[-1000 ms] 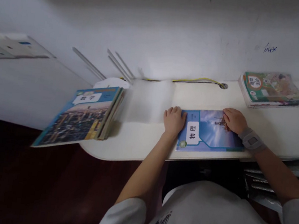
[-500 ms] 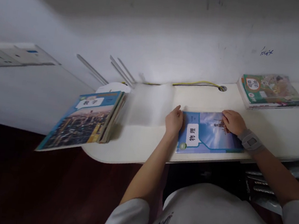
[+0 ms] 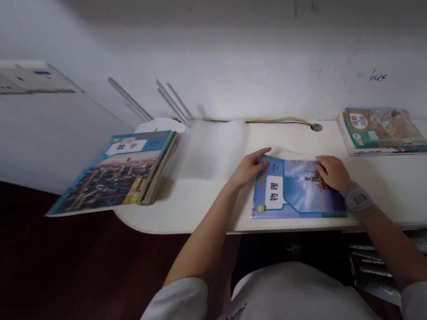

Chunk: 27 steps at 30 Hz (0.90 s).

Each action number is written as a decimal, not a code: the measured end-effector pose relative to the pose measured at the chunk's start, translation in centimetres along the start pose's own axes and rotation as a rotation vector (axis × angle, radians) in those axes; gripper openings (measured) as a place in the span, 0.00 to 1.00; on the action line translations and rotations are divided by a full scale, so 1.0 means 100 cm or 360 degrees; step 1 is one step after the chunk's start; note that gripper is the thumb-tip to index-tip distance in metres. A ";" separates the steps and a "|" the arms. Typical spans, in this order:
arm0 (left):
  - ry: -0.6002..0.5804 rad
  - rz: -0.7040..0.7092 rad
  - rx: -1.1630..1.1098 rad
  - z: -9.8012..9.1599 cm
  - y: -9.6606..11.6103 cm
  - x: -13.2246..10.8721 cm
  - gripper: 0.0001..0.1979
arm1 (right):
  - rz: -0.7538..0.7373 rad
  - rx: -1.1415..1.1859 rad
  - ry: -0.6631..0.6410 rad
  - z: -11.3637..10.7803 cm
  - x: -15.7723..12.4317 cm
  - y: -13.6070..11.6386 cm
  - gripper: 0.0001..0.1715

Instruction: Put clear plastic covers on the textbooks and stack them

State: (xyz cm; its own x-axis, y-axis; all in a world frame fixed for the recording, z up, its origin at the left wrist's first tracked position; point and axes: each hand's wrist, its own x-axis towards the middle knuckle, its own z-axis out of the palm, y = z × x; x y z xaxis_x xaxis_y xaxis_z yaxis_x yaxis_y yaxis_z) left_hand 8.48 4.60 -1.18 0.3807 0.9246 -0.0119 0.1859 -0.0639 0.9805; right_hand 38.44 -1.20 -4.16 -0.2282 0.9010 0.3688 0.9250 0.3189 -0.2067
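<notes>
A blue physics textbook (image 3: 295, 188) lies front cover up near the desk's front edge, with a see-through plastic cover (image 3: 295, 154) showing along its top edge. At the book's upper left corner, my left hand (image 3: 249, 169) grips the edge, one finger stretched above the top and another on the cover. My right hand (image 3: 334, 173), with a grey band on its wrist, is closed over the upper right part of the book, its fingers bent onto the cover. The undersides of both grips are hidden.
Left of the hands lies a clear plastic sheet (image 3: 217, 150). A stack topped by a maths textbook (image 3: 116, 174) overhangs the desk's left end. More books (image 3: 386, 130) are piled at the back right. A yellow cable (image 3: 276, 119) runs along the wall into a desk hole.
My left hand has moved up along the book's left edge to its upper corner, and its fingers have spread. The right hand and the book stay nearly in place.
</notes>
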 end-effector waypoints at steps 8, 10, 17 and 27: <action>-0.0134 -0.0369 -0.0688 -0.013 0.016 0.003 0.23 | -0.0153 0.0166 0.0004 -0.019 0.018 0.003 0.21; -0.0108 -0.0339 -0.0635 -0.014 0.018 0.001 0.21 | -0.0115 0.0227 -0.0055 -0.029 0.020 0.005 0.22; 0.0044 -0.0218 0.0045 -0.017 0.027 -0.004 0.11 | 0.0017 0.0584 -0.0511 -0.080 0.019 0.024 0.22; 0.0156 -0.0430 -0.0239 -0.006 0.019 0.003 0.11 | 0.0873 0.1245 -0.0306 -0.064 0.010 0.032 0.29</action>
State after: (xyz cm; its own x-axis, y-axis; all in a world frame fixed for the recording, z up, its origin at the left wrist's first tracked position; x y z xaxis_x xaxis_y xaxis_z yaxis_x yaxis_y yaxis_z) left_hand 8.39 5.01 0.86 0.2456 0.9328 -0.2637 0.1295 0.2381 0.9626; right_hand 43.11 -1.13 1.39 0.0644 0.9931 -0.0979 0.4703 -0.1168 -0.8747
